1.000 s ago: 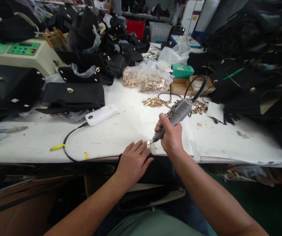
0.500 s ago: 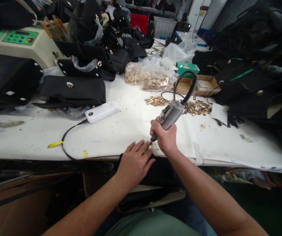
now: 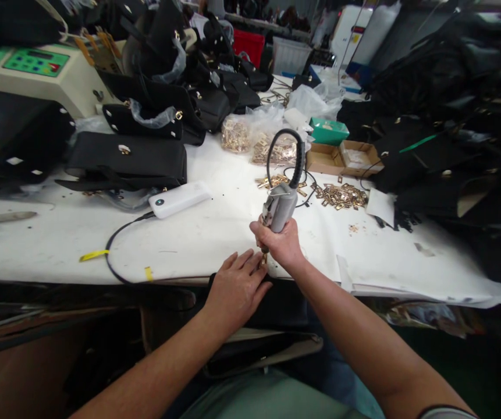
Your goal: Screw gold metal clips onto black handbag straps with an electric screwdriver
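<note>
My right hand (image 3: 281, 241) is wrapped round a grey electric screwdriver (image 3: 283, 206), held nearly upright. Its tip meets a small gold metal fitting (image 3: 263, 262) at the front edge of the table. Flat beside that fitting lies my left hand (image 3: 238, 291), palm down with fingers stretched out, the fingertips touching it. Black material shows partly under the left hand; most of it is hidden. Below the table edge, an open black bag with a pale lining (image 3: 272, 352) rests near my lap.
Loose gold fittings (image 3: 341, 196) lie in piles on the white table (image 3: 215, 233), near small cardboard boxes (image 3: 322, 157) and plastic bags of fittings (image 3: 276, 150). A white power bank (image 3: 180, 199) with a cable sits left. Black handbags (image 3: 128, 160) crowd the left and back; dark bags are heaped right.
The screwdriver has swung more upright and shifted left, its tip now at the gold fitting. My left hand has stayed almost in place.
</note>
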The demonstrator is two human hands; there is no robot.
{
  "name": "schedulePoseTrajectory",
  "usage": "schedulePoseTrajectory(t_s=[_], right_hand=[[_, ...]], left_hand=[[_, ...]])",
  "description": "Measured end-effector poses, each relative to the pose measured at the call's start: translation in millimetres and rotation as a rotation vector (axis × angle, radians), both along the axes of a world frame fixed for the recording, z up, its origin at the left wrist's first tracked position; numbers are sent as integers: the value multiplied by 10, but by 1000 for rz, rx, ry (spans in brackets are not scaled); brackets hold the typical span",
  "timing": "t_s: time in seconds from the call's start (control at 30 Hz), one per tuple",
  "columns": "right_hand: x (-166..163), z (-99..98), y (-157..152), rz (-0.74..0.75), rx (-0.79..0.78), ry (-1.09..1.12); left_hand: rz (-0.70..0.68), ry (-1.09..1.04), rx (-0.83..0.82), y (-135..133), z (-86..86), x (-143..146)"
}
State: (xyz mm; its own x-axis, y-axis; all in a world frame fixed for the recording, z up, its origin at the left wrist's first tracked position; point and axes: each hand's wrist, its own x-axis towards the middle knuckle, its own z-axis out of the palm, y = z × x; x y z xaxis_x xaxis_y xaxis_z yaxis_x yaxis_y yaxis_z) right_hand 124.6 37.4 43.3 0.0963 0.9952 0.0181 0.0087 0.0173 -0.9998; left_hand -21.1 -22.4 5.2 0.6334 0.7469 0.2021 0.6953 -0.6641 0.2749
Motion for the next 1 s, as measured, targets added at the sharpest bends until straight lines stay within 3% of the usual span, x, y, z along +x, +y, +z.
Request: schedulePoseTrajectory(t_s=[0.23,0.33,0.47,0.57,0.7,0.8,1.0], right_hand=[[60,18,-21,-34,-16,128],[201,125,-68,-134,39,206],[674,328,-121,-316,207,226],[1191,374,-119,-454,302,190],[1845,223,-51,-717,356,107],[2161,57,27,-866,320,70],[2376,-158,186,-921,235,3]], left_hand=[[-11,19,40,10,19,3],[-30,11,59,14,19,0],[-65,-6,136,45,-21,-19],[-97,-18,229,91,-88,-33],[-121,-22,322,137,-158,-44],[-136,-10,359,154,-158,-46],[-151,-10,396,184,-141,-36]])
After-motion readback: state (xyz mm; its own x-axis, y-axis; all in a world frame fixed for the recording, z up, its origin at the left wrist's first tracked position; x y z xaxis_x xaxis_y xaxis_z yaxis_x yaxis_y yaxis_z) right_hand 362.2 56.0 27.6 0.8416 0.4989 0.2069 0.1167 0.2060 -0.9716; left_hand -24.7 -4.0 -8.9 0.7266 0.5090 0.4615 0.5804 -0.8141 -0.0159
